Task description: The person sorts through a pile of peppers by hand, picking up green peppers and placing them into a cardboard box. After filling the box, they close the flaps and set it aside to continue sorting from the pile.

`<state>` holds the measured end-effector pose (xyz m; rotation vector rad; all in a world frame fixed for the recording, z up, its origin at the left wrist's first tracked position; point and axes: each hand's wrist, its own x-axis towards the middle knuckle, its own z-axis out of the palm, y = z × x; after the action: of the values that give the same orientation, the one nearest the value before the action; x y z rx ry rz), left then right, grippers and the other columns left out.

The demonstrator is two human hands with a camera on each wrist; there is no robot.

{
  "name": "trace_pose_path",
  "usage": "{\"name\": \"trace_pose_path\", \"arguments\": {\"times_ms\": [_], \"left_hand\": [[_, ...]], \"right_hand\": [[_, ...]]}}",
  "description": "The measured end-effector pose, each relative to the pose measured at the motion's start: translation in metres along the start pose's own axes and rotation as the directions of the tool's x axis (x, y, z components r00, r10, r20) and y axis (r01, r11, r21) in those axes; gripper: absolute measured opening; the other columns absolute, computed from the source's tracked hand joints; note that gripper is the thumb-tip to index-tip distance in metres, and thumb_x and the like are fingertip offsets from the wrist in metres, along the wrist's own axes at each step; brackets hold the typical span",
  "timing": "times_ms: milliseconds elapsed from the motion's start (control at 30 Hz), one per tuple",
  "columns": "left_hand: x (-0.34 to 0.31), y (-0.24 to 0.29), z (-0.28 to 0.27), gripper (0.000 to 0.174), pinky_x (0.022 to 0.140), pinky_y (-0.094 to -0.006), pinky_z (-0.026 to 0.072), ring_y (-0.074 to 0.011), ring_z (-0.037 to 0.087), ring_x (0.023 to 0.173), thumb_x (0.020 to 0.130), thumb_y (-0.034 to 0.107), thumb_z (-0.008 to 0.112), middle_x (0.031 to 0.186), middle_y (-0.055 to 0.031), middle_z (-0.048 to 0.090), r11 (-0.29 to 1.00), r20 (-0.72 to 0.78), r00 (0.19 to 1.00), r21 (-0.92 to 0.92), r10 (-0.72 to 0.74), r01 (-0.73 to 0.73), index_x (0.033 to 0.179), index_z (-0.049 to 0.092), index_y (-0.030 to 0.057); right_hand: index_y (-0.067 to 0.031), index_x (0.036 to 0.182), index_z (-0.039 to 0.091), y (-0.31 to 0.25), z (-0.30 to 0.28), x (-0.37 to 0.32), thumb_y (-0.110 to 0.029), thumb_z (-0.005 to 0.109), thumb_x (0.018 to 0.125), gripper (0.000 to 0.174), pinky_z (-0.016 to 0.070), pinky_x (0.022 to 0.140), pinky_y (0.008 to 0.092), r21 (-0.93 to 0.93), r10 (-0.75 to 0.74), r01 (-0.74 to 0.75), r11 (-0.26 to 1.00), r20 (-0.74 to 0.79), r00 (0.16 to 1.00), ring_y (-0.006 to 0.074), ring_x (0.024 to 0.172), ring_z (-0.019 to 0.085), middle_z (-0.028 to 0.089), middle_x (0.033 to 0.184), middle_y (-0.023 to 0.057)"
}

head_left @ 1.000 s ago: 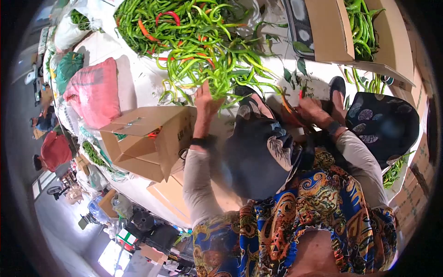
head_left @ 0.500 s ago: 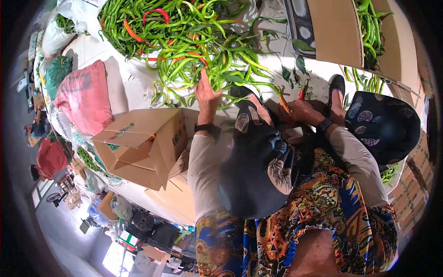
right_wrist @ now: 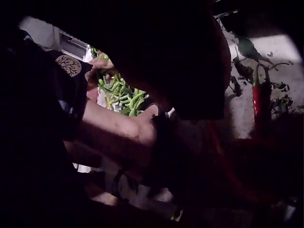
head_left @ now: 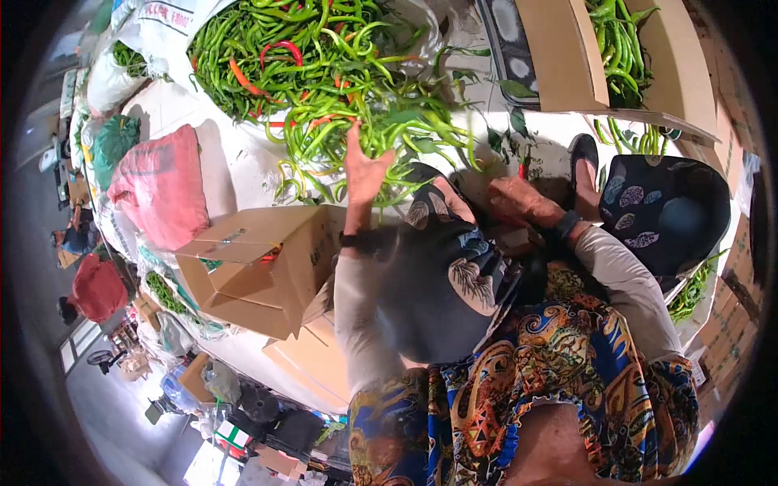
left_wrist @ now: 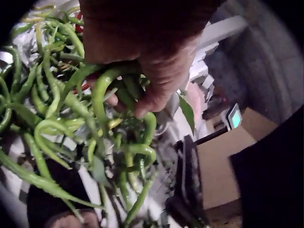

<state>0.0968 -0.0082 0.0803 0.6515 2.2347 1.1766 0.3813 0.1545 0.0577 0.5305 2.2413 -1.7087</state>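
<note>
A big heap of long green chilies, with some red and orange ones, spills from a white sack across the floor. At its near edge my left hand reaches in; the left wrist view shows thumb and fingers pinching a curved green chili among others. My right hand is low between the legs, fingers bent downward. Its fingers are in deep shadow in the right wrist view, so I cannot tell whether they hold anything. Just beyond it a red chili lies among leaves.
An open cardboard box stands left of the left arm, a pink sack beyond it. At the upper right, another box contains green chilies. The person's knees and shoes flank the right hand. Leaves litter the floor.
The orange chili that stuck out from my right hand is no longer visible there. My left hand stays at the heap's near edge, while the head view shifts slightly.
</note>
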Motion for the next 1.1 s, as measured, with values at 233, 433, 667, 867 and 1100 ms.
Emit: {"name": "trace_pose_path", "arguments": {"times_ms": [233, 433, 667, 867, 1100], "left_hand": [[-0.015, 0.066, -0.067, 0.061, 0.085, -0.0295, 0.0461, -0.0191, 0.057, 0.098, 0.076, 0.006, 0.067, 0.112, -0.0109, 0.058, 0.979, -0.051, 0.996, -0.188, 0.071, -0.08, 0.132, 0.042, 0.0], [-0.018, 0.133, -0.105, 0.059, 0.063, -0.0232, 0.046, -0.0124, 0.058, 0.077, 0.076, 0.003, 0.064, 0.094, -0.0057, 0.06, 0.872, -0.011, 1.0, -0.488, 0.021, -0.023, 0.131, 0.042, 0.0022], [-0.032, 0.212, -0.118, 0.059, 0.056, -0.0235, 0.0402, -0.0128, 0.05, 0.069, 0.077, 0.009, 0.062, 0.095, -0.0087, 0.052, 0.726, 0.068, 0.983, -0.683, 0.171, -0.079, 0.13, 0.039, 0.0025], [-0.06, 0.267, -0.101, 0.065, 0.056, -0.0228, 0.0352, -0.0117, 0.045, 0.067, 0.078, 0.022, 0.061, 0.094, -0.0073, 0.052, 0.756, 0.147, 0.973, -0.653, 0.18, -0.041, 0.134, 0.036, 0.0017], [-0.067, 0.264, -0.047, 0.075, 0.061, -0.0234, 0.0412, -0.0111, 0.049, 0.069, 0.075, 0.03, 0.065, 0.095, -0.0055, 0.051, 0.652, 0.294, 0.903, -0.758, 0.314, 0.02, 0.137, 0.032, 0.0015]], "right_hand": [[-0.0041, 0.1, 0.061, 0.019, 0.01, 0.019, -0.019, 0.063, 0.08, 0.025, 0.049, 0.071, 0.0463, -0.283, -0.039, 0.041, 0.958, 0.013, 0.999, 0.0424, 0.086, 0.06, 0.063, 0.087, 0.0223], [-0.0027, 0.106, 0.061, -0.024, -0.004, 0.028, -0.015, 0.062, 0.082, 0.027, 0.0506, 0.076, 0.0403, -0.156, -0.085, 0.082, 0.984, -0.015, 0.996, 0.0353, 0.087, 0.064, 0.066, 0.089, 0.0194], [0.0026, 0.101, 0.063, -0.102, -0.043, 0.029, -0.019, 0.058, 0.093, 0.024, 0.0479, 0.073, 0.0258, 0.478, -0.142, 0.195, 0.857, -0.146, 0.979, 0.0086, 0.08, 0.058, 0.066, 0.084, 0.0025], [0.0006, 0.103, 0.063, -0.193, -0.091, -0.004, -0.02, 0.064, 0.088, 0.025, 0.0387, 0.063, 0.0202, 0.421, -0.271, 0.484, 0.767, -0.472, 0.839, 0.0041, 0.07, 0.046, 0.054, 0.078, -0.0026], [-0.0033, 0.103, 0.063, -0.224, -0.106, -0.025, -0.017, 0.07, 0.081, 0.027, 0.0454, 0.065, 0.0295, -0.132, -0.535, 0.608, 0.783, -0.642, 0.549, 0.0187, 0.073, 0.058, 0.058, 0.09, 0.0086]]}}
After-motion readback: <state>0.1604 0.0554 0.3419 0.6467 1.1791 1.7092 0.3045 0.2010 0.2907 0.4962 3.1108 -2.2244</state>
